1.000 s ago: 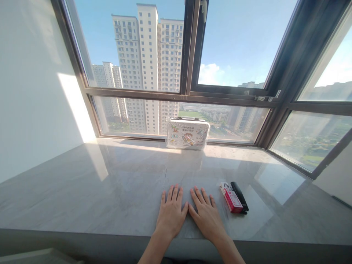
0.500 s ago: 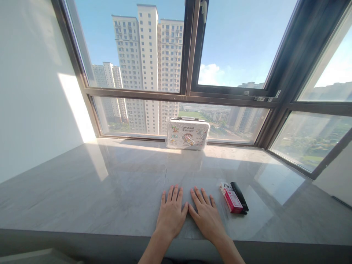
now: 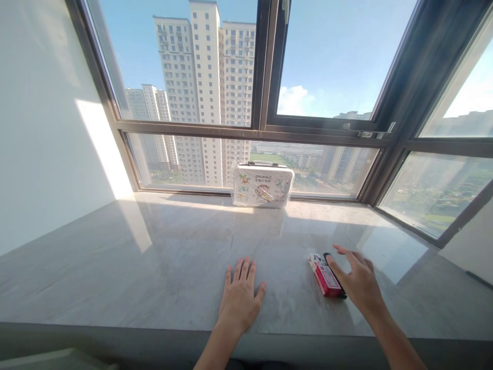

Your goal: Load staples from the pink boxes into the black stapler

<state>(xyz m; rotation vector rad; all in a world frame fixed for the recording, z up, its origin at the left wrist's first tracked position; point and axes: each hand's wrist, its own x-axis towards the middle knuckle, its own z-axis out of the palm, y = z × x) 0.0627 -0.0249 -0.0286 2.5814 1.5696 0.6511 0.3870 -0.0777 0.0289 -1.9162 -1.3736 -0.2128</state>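
Observation:
My left hand (image 3: 241, 298) lies flat on the grey marbled sill, fingers spread, holding nothing. Over to the right, my right hand (image 3: 356, 280) is open above a black stapler (image 3: 327, 256), its thumb over the stapler and its fingers apart and slightly blurred. Whether the thumb touches the stapler I cannot tell. The hand hides much of the stapler. Against the stapler's left side lies a small red and white box (image 3: 325, 277).
A white case (image 3: 264, 187) with a handle and cartoon prints, wrapped in clear plastic, stands upright against the window. The marbled sill (image 3: 173, 277) ends at a front edge near me. Dark window frames (image 3: 246, 132) border the back, and a white wall (image 3: 46, 128) rises at left.
My right hand has lifted off the sill and moved right, from beside my left hand to over the stapler. My left hand stays flat in place.

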